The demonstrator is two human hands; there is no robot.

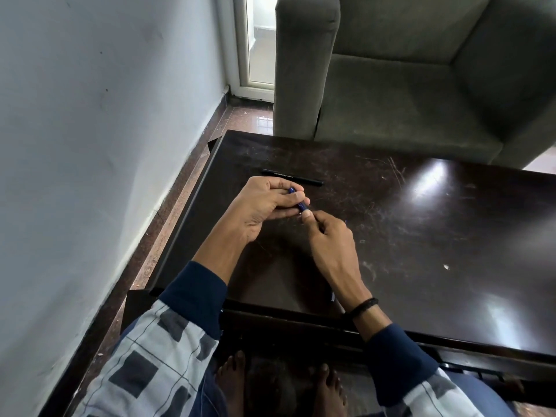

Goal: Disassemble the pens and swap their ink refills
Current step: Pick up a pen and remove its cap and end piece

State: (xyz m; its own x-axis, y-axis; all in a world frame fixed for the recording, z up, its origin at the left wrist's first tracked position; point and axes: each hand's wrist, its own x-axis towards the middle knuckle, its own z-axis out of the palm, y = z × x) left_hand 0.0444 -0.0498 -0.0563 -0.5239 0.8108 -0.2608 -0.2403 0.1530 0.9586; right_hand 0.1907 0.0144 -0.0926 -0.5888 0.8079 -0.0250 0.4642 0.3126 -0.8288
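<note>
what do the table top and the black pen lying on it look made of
Table top: likely dark wood or laminate, glossy; it mirrors light patches and shows fine scratches. Black pen: probably plastic, fairly matte, with small white print along its barrel.

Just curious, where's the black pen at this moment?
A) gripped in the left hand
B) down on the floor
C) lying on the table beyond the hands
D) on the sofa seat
C: the black pen lies flat on the dark table just past the left hand, which grips a blue pen instead.
</note>
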